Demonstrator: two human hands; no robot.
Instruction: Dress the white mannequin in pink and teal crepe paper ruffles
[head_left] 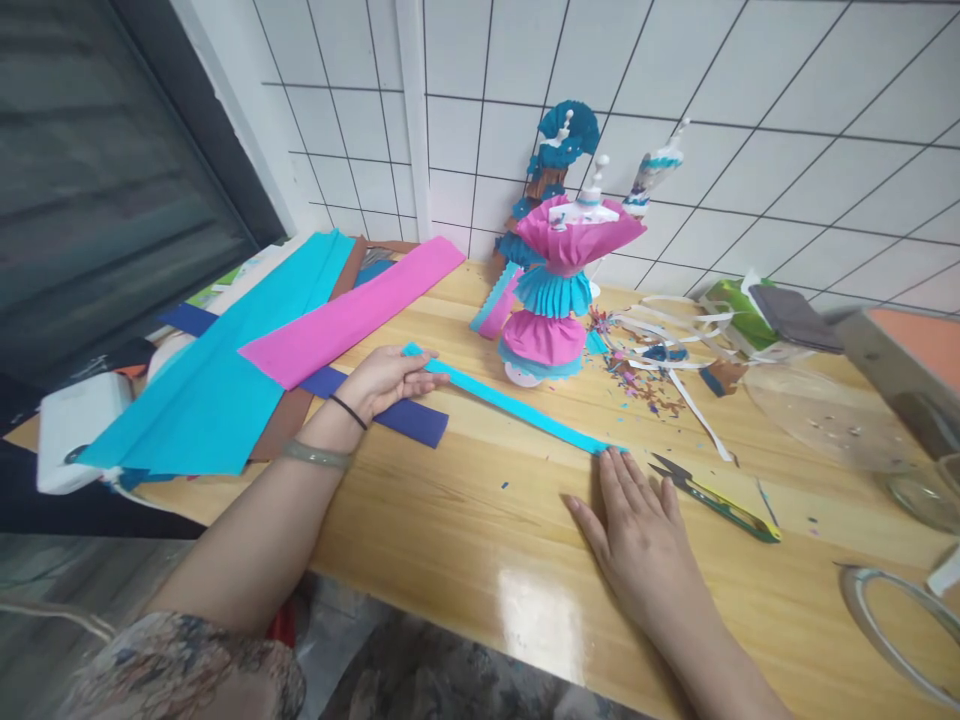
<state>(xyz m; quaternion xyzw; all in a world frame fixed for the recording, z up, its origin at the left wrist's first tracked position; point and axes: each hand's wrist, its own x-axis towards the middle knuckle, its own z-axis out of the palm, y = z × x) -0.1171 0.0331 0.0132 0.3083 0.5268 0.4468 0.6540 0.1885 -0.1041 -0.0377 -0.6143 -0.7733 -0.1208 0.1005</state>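
A narrow turquoise crepe paper strip [517, 405] stretches slantwise over the wooden table between my hands. Its upper left end is pinched in my left hand [394, 380], thumb against fingers. On its lower right end rest the fingertips of my right hand [634, 510], which lies flat on the wood with the fingers stretched out. Just right of that hand are yellow-green thread snips [720, 500], blades toward the fingers. A layered pink and turquoise crepe paper piece [551, 290] with white ornaments on top stands behind the strip.
Turquoise crepe sheet [225, 370], pink crepe sheet [360, 310] and a dark blue strip [412, 422] lie at left, near a white device [82, 430]. Paper scraps [645, 380] and white ribbons [697, 410] litter the back right. A tape roll [892, 640] sits front right.
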